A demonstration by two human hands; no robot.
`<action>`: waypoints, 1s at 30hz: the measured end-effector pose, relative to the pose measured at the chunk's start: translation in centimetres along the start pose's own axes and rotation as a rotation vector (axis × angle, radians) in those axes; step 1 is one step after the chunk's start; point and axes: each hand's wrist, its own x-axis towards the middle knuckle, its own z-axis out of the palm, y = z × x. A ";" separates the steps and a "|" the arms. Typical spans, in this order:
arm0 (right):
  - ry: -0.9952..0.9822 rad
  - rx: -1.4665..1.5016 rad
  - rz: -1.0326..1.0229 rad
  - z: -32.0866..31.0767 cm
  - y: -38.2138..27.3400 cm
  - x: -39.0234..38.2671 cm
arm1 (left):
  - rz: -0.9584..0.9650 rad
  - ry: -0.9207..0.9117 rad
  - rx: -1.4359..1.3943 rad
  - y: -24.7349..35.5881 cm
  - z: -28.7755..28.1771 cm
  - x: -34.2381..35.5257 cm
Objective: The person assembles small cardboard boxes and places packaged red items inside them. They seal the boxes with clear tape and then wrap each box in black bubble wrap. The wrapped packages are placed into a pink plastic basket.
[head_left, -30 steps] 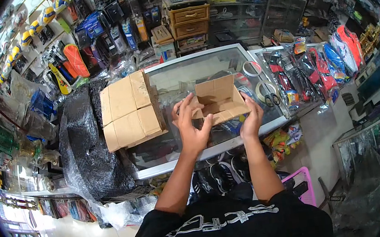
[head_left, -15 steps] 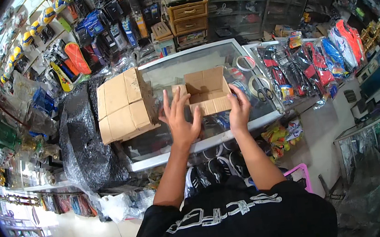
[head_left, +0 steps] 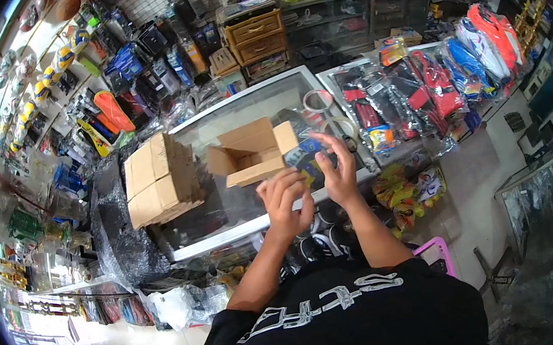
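A small brown cardboard box (head_left: 256, 172) stands on the glass counter with its top flaps spread and its inside showing. My left hand (head_left: 285, 202) is just in front of the box's near right corner, its fingers loosely bent and apart, holding nothing. To the right of the box my right hand (head_left: 337, 169) is raised, fingers spread, with nothing in it. Left of the box lies a stack of flattened cardboard boxes (head_left: 151, 180).
The glass counter (head_left: 228, 230) has a metal rim. Tape rolls (head_left: 317, 101) lie at its right, beside packaged sports gear (head_left: 410, 89). Black bubble wrap (head_left: 115, 225) drapes the left end. Shoes (head_left: 322, 243) stand below, and a pink basket (head_left: 439, 253) is at lower right.
Both hands have come off the box; the left moved right and nearer me. The box's side flaps now stick outward. The view has shifted, moving the counter slightly left.
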 end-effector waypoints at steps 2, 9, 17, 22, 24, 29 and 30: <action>0.007 -0.057 -0.041 -3.3 -0.5 1.0 | 0.000 -0.089 -0.139 0.9 2.4 0.3; 0.304 -0.412 -0.108 -14.2 0.5 1.8 | -0.044 -0.290 -0.350 3.6 11.3 3.6; 0.687 -0.585 0.223 -21.9 3.5 -0.2 | -0.245 -0.465 -0.615 7.3 21.9 7.5; 0.685 -0.126 0.304 -24.5 7.0 0.4 | -0.275 -0.491 -0.661 9.3 25.7 7.4; 0.693 -0.169 0.346 -24.8 7.1 1.0 | -0.244 -0.480 -0.608 9.8 26.5 7.2; 0.678 0.002 0.405 -24.8 6.4 1.1 | -0.222 -0.482 -0.531 10.1 26.8 6.7; 0.683 0.039 0.396 -24.5 5.8 1.1 | -0.225 -0.479 -0.530 10.1 26.8 6.7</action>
